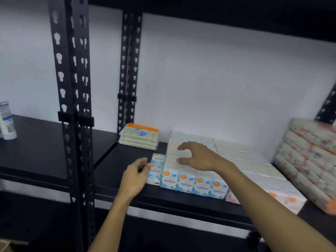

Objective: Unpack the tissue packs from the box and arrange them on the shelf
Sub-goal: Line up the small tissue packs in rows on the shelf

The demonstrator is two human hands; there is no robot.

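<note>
A block of blue-and-white tissue packs point(192, 182) stands in rows on the black shelf point(127, 160). At its left end lies a single flat tissue pack point(156, 170). My left hand point(135, 176) touches that pack's left side with thumb and fingertips. My right hand point(195, 157) hovers just above the top of the block, its fingers spread and slightly curved, holding nothing. More packs with pink and orange print point(269, 188) continue the rows to the right. A corner of the cardboard box point(7, 245) shows at the bottom left.
A stack of cream packs with an orange stripe point(140, 136) sits at the back of the shelf. Large wrapped tissue bundles point(309, 160) fill the right end. Black slotted uprights point(72, 106) divide the shelving. White bottles point(6, 120) stand on the left shelf.
</note>
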